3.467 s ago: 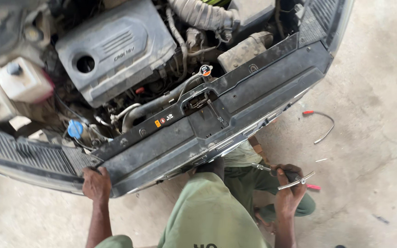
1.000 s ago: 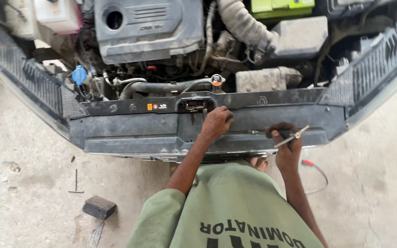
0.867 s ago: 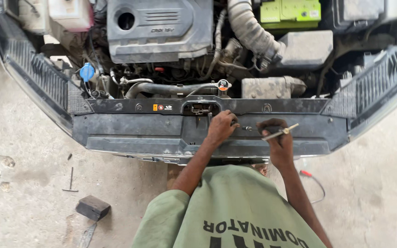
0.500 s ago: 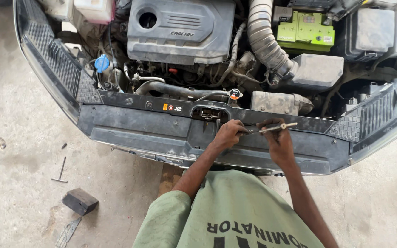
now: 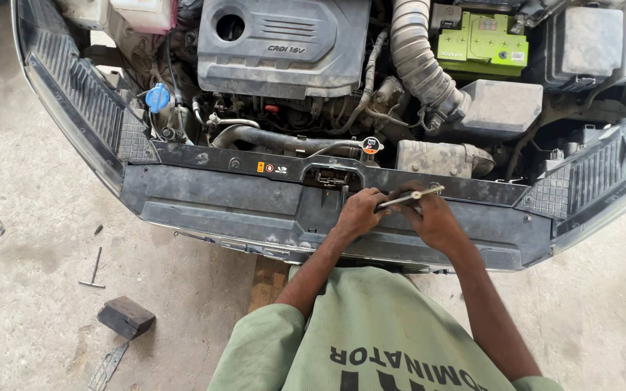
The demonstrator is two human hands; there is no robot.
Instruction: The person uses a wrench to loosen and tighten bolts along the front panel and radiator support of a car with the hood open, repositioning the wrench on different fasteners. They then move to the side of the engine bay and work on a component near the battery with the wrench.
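Note:
My left hand (image 5: 359,214) and my right hand (image 5: 435,219) rest close together on the black plastic front panel (image 5: 204,192) of a car with its engine bay uncovered, just right of the hood latch (image 5: 332,176). A slim metal hand tool (image 5: 413,195) lies across my right hand, which grips it, and its shaft slants down to the left. My left hand's fingers curl around the tool's lower end, pressed against the panel. Below them are my green shirt and sleeves.
Behind the panel sit a grey engine cover (image 5: 284,43), a ribbed intake hose (image 5: 418,61), a green-topped battery (image 5: 481,38) and a blue cap (image 5: 157,96). On the concrete floor at the left lie a T-handle tool (image 5: 94,269), a dark block (image 5: 126,317) and a flat metal piece (image 5: 108,365).
My left hand has slid right from the hood latch to meet the tool. My right hand has brought the tool up onto the panel. The view has shifted toward the car's right side.

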